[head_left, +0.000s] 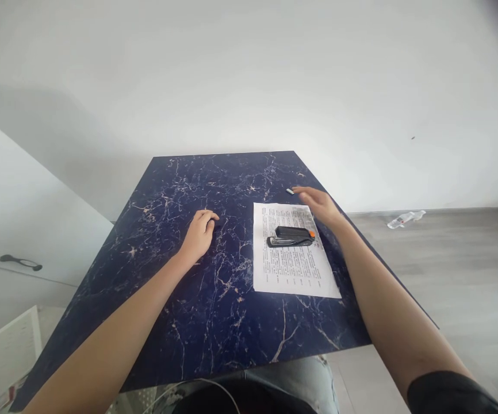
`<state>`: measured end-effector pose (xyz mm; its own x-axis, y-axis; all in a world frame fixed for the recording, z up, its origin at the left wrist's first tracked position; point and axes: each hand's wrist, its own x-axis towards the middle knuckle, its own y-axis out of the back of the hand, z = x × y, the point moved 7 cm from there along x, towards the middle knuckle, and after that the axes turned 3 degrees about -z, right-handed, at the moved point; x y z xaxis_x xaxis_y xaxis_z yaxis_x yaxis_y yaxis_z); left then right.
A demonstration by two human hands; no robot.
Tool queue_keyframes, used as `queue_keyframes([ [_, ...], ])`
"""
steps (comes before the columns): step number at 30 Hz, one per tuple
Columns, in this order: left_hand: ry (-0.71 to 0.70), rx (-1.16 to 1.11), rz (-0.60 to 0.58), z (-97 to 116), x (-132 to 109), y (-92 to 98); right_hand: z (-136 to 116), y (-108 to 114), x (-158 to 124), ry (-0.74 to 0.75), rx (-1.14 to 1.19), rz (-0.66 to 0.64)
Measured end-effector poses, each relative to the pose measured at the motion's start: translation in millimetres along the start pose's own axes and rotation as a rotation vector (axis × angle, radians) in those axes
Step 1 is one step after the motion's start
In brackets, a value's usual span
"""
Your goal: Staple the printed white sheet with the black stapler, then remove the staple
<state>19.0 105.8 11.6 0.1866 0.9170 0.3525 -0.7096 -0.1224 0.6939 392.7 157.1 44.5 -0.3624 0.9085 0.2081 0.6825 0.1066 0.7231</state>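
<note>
Near the surface's point(223, 322) far right corner, a strip point(289, 191) could be nudged off by the right hand point(320, 206), half open, grip unclear. The left hand point(199, 232) is loosely curled, empty. A stapler point(292, 233) is set on paper point(275, 267) nearby.

Small oblong pale block, dark along its lower edge point(290, 191), right of centre in the upper half of the frame; lies at a slant, left end higher. Too small to make out its material.

Black stapler with silver metal rail and orange tip point(294, 233): right of frame centre, lying lengthwise across, orange end to the right. Upper arm apart from base at the left, rail showing between.

White paper covered in dark print point(270, 270): flat beneath the stapler, greyer patch toward its upper right. One sheet or several, cannot tell.
</note>
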Motion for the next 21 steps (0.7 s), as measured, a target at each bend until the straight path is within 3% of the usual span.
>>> queue_keyframes([
  [1, 0.003, -0.01, 0.019, -3, 1, 1.1, 8, -6, 9, -0.006, -0.105, 0.004],
  [6, -0.032, -0.036, 0.065, -3, -1, 5.5, 44, -46, 43, 0.044, -0.457, -0.276],
  [10, -0.097, -0.067, 0.061, -2, 1, 13.5, 62, -60, 52, 0.015, -0.56, -0.329],
  [13, -0.082, -0.056, 0.137, -22, 7, 34.5, 52, -77, 57, 0.039, -0.576, -0.305],
  [16, 0.022, -0.053, 0.222, -60, 10, 64.3, 27, -98, 64, 0.081, -0.553, -0.331],
  [21, 0.134, -0.122, 0.16, -107, 8, 86.6, -7, -101, 68, 0.164, -0.487, -0.437],
])
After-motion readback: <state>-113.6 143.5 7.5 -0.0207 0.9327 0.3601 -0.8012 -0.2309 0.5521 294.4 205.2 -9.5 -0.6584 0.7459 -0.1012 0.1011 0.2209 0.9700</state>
